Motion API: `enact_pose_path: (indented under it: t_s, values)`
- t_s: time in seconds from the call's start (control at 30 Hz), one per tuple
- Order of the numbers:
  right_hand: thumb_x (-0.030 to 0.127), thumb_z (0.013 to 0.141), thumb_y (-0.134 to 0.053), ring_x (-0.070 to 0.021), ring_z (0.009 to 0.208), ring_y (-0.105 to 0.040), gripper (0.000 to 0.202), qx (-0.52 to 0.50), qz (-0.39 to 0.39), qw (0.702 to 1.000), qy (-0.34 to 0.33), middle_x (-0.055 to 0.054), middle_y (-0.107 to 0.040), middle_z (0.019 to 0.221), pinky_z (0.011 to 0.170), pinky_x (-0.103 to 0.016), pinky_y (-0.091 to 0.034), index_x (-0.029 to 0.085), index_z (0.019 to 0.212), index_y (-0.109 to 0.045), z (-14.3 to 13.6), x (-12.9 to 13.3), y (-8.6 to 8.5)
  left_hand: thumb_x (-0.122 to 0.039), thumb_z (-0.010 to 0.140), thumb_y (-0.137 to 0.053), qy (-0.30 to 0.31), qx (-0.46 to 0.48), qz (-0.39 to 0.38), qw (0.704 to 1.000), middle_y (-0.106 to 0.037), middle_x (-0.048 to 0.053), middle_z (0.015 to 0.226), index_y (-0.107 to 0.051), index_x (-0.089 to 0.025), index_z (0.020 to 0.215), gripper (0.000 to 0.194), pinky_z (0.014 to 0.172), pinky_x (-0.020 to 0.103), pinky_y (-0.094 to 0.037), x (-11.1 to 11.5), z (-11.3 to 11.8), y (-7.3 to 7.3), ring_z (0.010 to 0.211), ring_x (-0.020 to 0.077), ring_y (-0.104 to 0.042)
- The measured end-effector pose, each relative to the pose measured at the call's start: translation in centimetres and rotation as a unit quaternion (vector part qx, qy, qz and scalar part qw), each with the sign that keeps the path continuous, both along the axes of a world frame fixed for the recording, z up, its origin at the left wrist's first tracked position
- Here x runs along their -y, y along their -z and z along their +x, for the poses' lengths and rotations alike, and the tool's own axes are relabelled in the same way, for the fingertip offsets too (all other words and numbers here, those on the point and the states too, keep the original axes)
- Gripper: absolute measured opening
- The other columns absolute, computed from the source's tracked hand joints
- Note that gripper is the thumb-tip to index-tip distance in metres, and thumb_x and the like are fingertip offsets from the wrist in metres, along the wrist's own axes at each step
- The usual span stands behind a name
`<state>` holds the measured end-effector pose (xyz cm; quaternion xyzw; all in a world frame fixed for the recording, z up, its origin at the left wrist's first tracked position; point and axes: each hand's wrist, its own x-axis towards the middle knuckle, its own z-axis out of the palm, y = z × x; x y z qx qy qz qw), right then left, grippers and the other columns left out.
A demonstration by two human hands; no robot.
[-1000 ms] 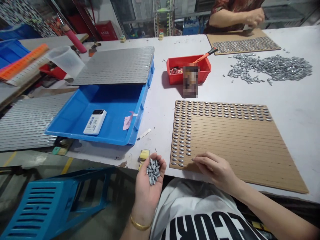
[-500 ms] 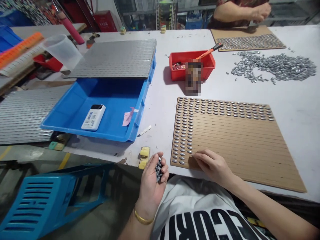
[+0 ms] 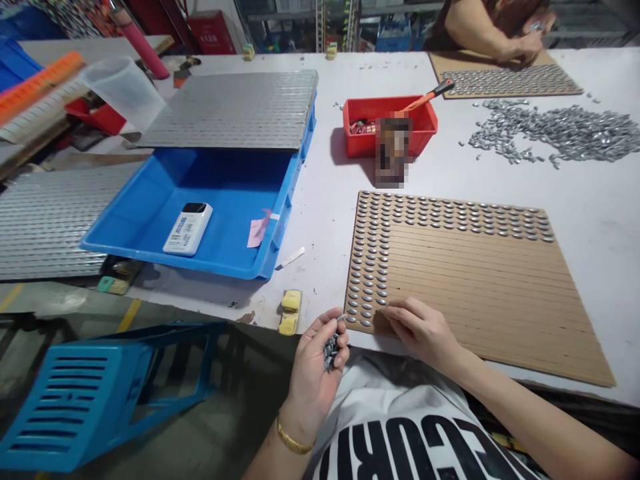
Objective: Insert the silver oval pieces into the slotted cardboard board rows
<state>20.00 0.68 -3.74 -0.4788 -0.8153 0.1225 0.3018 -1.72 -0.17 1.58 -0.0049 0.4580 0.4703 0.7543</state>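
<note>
Several small silver oval pieces (image 3: pixel 331 352) lie in the curled palm of my left hand (image 3: pixel 320 360), just off the front left corner of a brown grooved board (image 3: pixel 480 287). One piece shows between its thumb and forefinger. My right hand (image 3: pixel 423 330) rests over the board's lower left part, fingers pinched at the bottom of the third column of pieces; what the fingertips hold, if anything, is hidden. Silver ovals (image 3: pixel 369 260) fill columns along the board's left side and rows across its top.
Loose silver pieces (image 3: pixel 565 133) are heaped at back right, near another person's hands (image 3: pixel 525 48) over a second board (image 3: pixel 450 83). A red bin (image 3: pixel 360 143) stands behind my board. On the left are a blue tray (image 3: pixel 225 260) and yellow block (image 3: pixel 290 312).
My left hand has moved right, towards the board, and its thumb and forefinger now pinch a piece. The other person's hand has lowered onto the second board. The view has shifted slightly.
</note>
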Motion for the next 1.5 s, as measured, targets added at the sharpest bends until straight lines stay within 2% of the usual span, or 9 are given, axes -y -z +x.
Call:
enact_pose_path:
  t_s: [0.3, 0.57, 0.7, 0.8, 0.93, 1.07, 1.23, 1.4, 1.5]
  values:
    - [0.008, 0.090, -0.047, -0.0143, 0.077, -0.061, 0.022, 0.078, 0.060, 0.995, 0.004, -0.007, -0.068, 0.091, 0.067, -0.025, -0.047, 0.017, 0.100, -0.064, -0.7, -0.1, 0.0, -0.014, 0.078, -0.064, 0.018, 0.030, -0.011, 0.999, -0.054, 0.002, 0.075, -0.062, -0.011, 0.093, 0.015, 0.039, 0.012, -0.030, 0.4, 0.5, 0.5, 0.058, 0.0056, -0.048]
    - [0.010, 0.089, -0.048, -0.0158, 0.081, -0.059, 0.019, 0.115, 0.045, 0.992, -0.002, -0.007, -0.066, 0.088, 0.067, -0.025, -0.046, 0.017, 0.096, -0.065, -0.9, -0.2, -0.6, -0.026, 0.090, -0.049, -0.055, 0.086, -0.028, 0.994, -0.045, -0.003, 0.064, -0.060, -0.013, 0.086, 0.018, 0.030, 0.012, -0.020, -0.9, -1.9, -0.1, 0.041, 0.0026, -0.031]
    - [0.011, 0.090, -0.050, -0.0149, 0.079, -0.059, 0.018, 0.093, 0.048, 0.995, 0.000, -0.007, -0.065, 0.089, 0.066, -0.024, -0.045, 0.017, 0.099, -0.064, -1.2, -0.1, -1.6, -0.029, 0.092, -0.043, -0.097, 0.077, 0.012, 0.992, -0.046, -0.001, 0.065, -0.061, -0.012, 0.084, 0.025, 0.030, 0.012, -0.024, -0.9, -3.6, -1.1, 0.044, 0.0044, -0.036]
    - [0.015, 0.090, -0.053, -0.0161, 0.080, -0.057, 0.020, 0.092, 0.050, 0.993, -0.048, -0.008, -0.066, 0.096, 0.070, -0.027, -0.045, 0.018, 0.108, -0.062, -2.6, -0.7, -2.5, -0.025, 0.090, -0.044, -0.136, 0.040, 0.019, 0.990, -0.052, 0.003, 0.072, -0.061, -0.012, 0.088, 0.021, 0.034, 0.013, -0.032, -0.5, -3.7, -1.4, 0.052, 0.0072, -0.046]
    - [0.021, 0.092, -0.051, -0.0202, 0.085, -0.052, 0.022, 0.156, 0.061, 0.976, -0.137, -0.011, -0.064, 0.103, 0.073, -0.033, -0.042, 0.017, 0.112, -0.060, -6.3, -2.9, -3.4, -0.018, 0.087, -0.050, -0.070, 0.061, -0.023, 0.995, -0.048, 0.000, 0.070, -0.060, -0.012, 0.093, 0.013, 0.032, 0.011, -0.026, 0.4, -2.8, -0.8, 0.048, 0.0041, -0.039]
    - [0.025, 0.094, -0.049, -0.0218, 0.081, -0.050, 0.017, 0.232, 0.049, 0.947, -0.217, -0.008, -0.061, 0.086, 0.068, -0.035, -0.037, 0.015, 0.094, -0.063, -9.6, -4.9, -3.8, -0.017, 0.086, -0.053, -0.079, 0.032, 0.003, 0.996, -0.045, -0.003, 0.068, -0.059, -0.014, 0.095, 0.012, 0.032, 0.010, -0.024, 1.1, -2.7, -0.2, 0.046, 0.0029, -0.037]
    - [0.016, 0.092, -0.047, -0.0200, 0.076, -0.050, 0.017, 0.270, 0.063, 0.930, -0.242, -0.008, -0.058, 0.081, 0.066, -0.034, -0.035, 0.014, 0.082, -0.060, -11.0, -5.7, -4.0, -0.018, 0.087, -0.053, -0.075, 0.016, -0.031, 0.997, -0.047, -0.002, 0.069, -0.058, -0.014, 0.095, 0.010, 0.032, 0.010, -0.024, 1.2, -3.0, 0.1, 0.046, 0.0020, -0.037]
    - [0.031, 0.089, -0.054, -0.0183, 0.073, -0.052, 0.018, 0.194, -0.001, 0.960, -0.199, -0.007, -0.058, 0.082, 0.065, -0.031, -0.039, 0.015, 0.086, -0.062, -10.6, -6.1, -4.4, -0.022, 0.090, -0.050, -0.097, 0.019, -0.065, 0.993, -0.048, -0.001, 0.069, -0.058, -0.012, 0.098, 0.015, 0.033, 0.011, -0.026, 1.0, -2.5, 0.3, 0.047, 0.0031, -0.040]
    - [0.022, 0.087, -0.053, -0.0148, 0.071, -0.055, 0.011, 0.081, -0.059, 0.982, -0.158, -0.005, -0.060, 0.082, 0.062, -0.025, -0.042, 0.016, 0.091, -0.062, -9.7, -5.7, -4.6, -0.022, 0.088, -0.054, -0.079, -0.005, -0.059, 0.995, -0.050, -0.001, 0.069, -0.059, -0.012, 0.100, 0.015, 0.033, 0.012, -0.026, 1.0, -1.9, 0.5, 0.047, 0.0032, -0.041]
